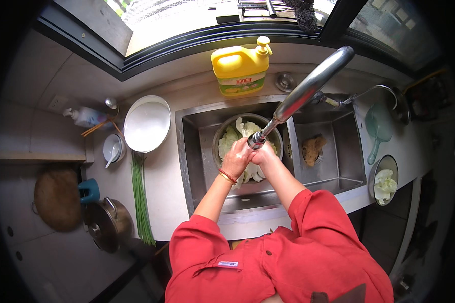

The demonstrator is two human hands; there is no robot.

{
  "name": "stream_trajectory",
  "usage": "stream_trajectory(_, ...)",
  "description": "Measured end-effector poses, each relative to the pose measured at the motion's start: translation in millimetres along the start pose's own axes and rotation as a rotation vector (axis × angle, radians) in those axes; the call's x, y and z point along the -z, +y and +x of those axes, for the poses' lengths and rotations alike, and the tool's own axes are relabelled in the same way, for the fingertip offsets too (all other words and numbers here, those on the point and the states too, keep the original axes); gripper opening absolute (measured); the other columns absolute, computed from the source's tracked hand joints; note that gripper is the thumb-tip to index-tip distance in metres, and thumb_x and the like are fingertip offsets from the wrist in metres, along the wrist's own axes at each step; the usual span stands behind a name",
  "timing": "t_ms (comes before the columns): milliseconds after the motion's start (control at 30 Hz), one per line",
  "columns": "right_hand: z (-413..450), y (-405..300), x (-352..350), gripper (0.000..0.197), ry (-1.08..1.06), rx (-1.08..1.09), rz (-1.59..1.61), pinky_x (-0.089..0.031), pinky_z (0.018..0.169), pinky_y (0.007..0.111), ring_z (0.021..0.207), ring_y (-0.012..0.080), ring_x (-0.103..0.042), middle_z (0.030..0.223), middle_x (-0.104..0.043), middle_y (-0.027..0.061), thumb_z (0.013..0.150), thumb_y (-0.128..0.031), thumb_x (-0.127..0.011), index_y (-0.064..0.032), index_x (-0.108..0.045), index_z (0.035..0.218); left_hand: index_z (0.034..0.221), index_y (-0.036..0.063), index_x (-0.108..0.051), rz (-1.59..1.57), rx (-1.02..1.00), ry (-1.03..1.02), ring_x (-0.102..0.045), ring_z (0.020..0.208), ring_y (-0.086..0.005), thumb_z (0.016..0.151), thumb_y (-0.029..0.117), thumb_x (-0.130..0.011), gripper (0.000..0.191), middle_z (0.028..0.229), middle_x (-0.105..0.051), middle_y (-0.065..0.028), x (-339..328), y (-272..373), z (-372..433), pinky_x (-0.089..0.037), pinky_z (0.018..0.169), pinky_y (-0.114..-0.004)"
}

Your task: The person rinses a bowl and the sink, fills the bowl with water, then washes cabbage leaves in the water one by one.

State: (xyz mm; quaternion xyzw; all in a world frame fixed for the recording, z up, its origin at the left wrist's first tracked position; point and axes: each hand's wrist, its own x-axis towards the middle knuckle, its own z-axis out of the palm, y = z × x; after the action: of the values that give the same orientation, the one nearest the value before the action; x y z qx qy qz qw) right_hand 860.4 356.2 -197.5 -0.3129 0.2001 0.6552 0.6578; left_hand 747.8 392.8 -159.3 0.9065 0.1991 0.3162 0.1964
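Note:
My left hand [236, 159] and my right hand [263, 153] meet just below the outlet of a metal faucet [307, 87], over the left basin of a stainless steel double sink [204, 197]. Their fingers are partly hidden by the faucet head and by each other, so whether they hold anything does not show. Under them a round metal bowl [217, 146] stands in the basin with pale green cabbage-like leaves [229, 138] in it. A red beaded bracelet circles my left wrist.
Left of the sink are a large white bowl [147, 123], long green stalks [141, 200] and small bowls [113, 148]. A yellow detergent jug [240, 70] stands behind. Rightward are a brown item [311, 149] in the basin, a green ladle [379, 123] and a bowl of leaves [385, 185].

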Motion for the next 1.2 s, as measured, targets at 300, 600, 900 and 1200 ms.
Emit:
stream_trajectory(300,-16,17,-3,0.023,-0.043,-0.155,-0.283,-0.045,0.066,0.038,0.075,0.022,-0.055,0.081,-0.056,0.0068,0.08,-0.034,-0.046,-0.0132,-0.054,0.08,0.07,0.0047,-0.051,0.032,0.259,-0.001,-0.051,0.063,-0.0265,0.077,0.015,-0.051,0.012,0.067,-0.049,-0.0112,-4,-13,0,-0.042,0.055,-0.034)
stream_trajectory(600,-2,31,4,0.03,-0.132,0.033,-0.021,-0.046,0.057,0.035,0.069,0.0243,-0.053,0.083,-0.054,0.0123,0.078,-0.028,-0.055,-0.0051,-0.048,0.096,0.069,0.0026,-0.049,-1.061,1.02,0.258,-0.041,0.037,-0.0048,0.086,0.023,-0.044,0.028,0.058,-0.05,-0.0014,-23,-30,-16,-0.033,0.032,-0.017)
stream_trajectory(900,5,40,16,0.027,0.199,0.464,-0.165,-0.042,0.043,0.025,0.06,0.0131,-0.052,0.073,-0.051,0.0011,0.077,-0.009,-0.052,-0.017,-0.039,0.1,0.092,0.0033,-0.052,-0.881,0.991,-0.111,-0.055,0.056,-0.0158,0.081,0.02,-0.049,0.021,0.075,-0.056,-0.0088,-18,4,-23,-0.045,0.05,-0.026)
stream_trajectory(1200,-4,31,0,0.014,-0.163,0.328,-0.124,-0.044,0.068,0.028,0.076,0.0139,-0.051,0.081,-0.052,0.0021,0.075,-0.005,-0.058,-0.0074,-0.05,0.087,0.081,0.003,-0.051,-0.52,0.849,0.02,-0.053,0.064,-0.0212,0.081,0.019,-0.048,0.016,0.071,-0.055,-0.0104,-36,-19,-31,-0.041,0.059,-0.031)
